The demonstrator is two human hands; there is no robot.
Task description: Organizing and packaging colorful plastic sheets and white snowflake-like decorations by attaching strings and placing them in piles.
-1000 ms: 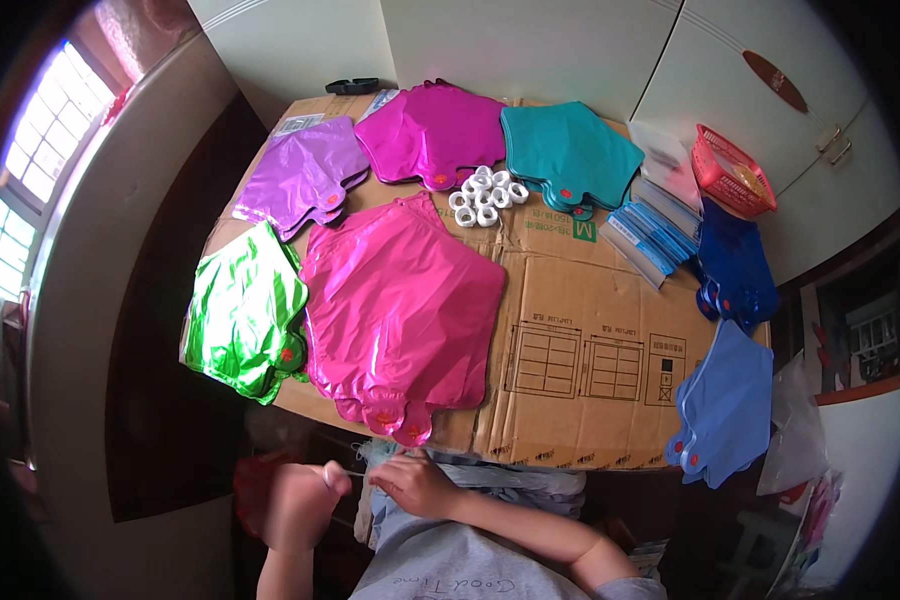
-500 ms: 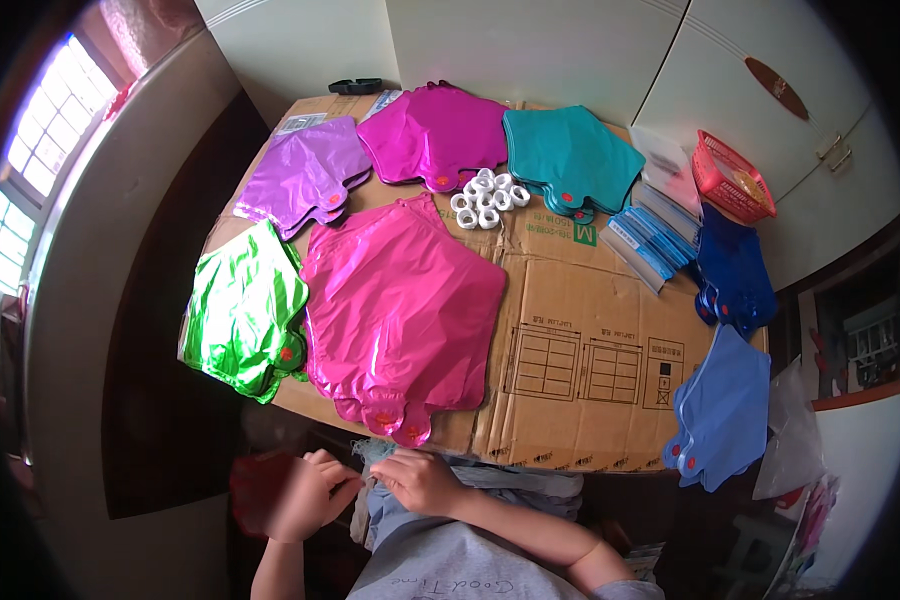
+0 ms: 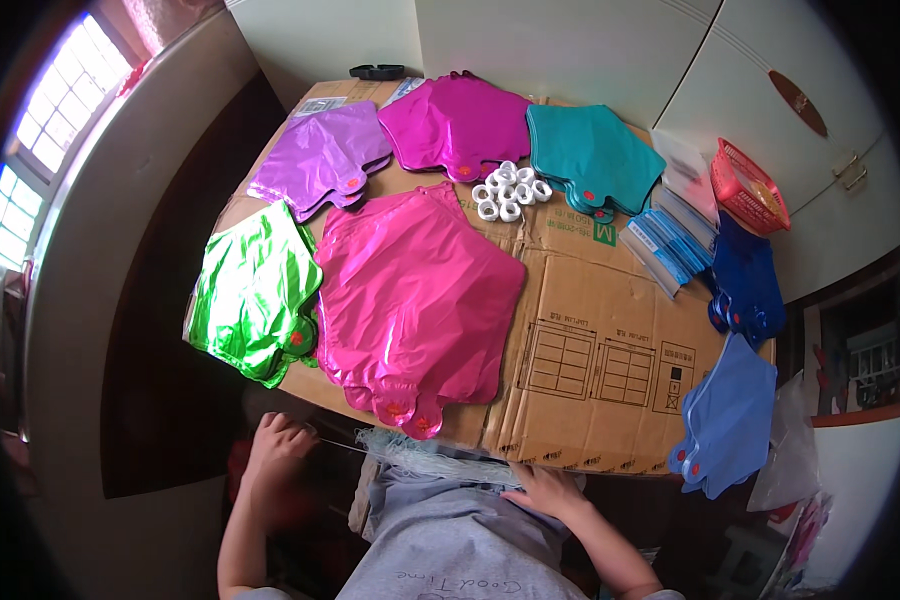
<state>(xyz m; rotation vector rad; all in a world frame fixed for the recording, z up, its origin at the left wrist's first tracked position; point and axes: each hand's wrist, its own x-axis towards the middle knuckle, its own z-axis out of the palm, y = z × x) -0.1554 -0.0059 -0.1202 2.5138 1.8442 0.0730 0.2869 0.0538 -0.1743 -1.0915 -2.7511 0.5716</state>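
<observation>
My left hand is closed, slightly blurred, just off the cardboard's near left corner, pinching a thin string. The string runs taut to a loose bundle of pale blue-white strands across my lap. At the bundle's right end, by the near edge, lies my right hand, thumb and forefinger apart; some fingertips are hidden. In front of both hands lies a large stack of pink foil balloons, flat, with round tabs toward me. A shiny green foil stack sits to its left.
Purple, magenta and teal stacks line the cardboard's far side. White rings are heaped before them. Blue packets, a red basket and dark and light blue stacks occupy the right.
My hands have moved apart: the left went left and slightly up, drawing the string out, and the right went right along the strands. The whole view has shifted slightly.
</observation>
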